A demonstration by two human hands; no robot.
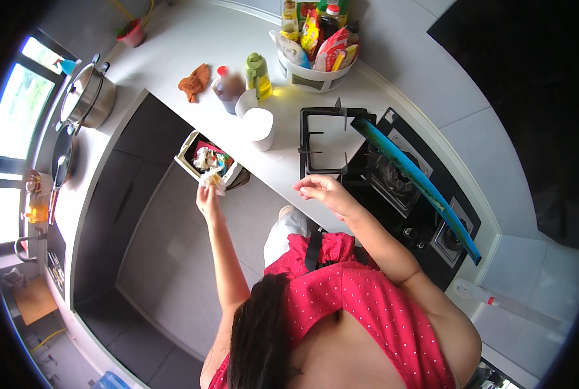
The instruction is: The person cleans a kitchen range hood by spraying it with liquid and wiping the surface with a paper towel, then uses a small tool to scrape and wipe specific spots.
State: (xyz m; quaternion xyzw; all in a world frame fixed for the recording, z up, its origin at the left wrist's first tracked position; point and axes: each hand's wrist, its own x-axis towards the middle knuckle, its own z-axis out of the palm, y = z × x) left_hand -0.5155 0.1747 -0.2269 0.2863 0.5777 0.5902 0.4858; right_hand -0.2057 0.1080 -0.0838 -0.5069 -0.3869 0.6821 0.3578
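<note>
My left hand (208,206) pinches a crumpled white tissue (213,181) with yellowish stains between its fingertips. The tissue is at the near rim of a trash bin (187,163), which holds crumpled wrappers and paper. My right hand (327,192) hovers by the counter edge, its fingers loosely bent and nothing visible in them. Just beyond it, a black pan support (305,141) from the stove lies on the counter. To its right is a black gas stove (374,206) with its burners exposed. A long, stained blue strip (418,177) stretches across the stove.
On the white counter (187,34) stand a white cup (258,127), a green-lidded oil bottle (258,75), a dark sauce bottle (229,92) and a condiment basket (313,81). A brown cloth (194,82) lies nearby. Leftward are a steel pot (92,95) and a frying pan (62,155).
</note>
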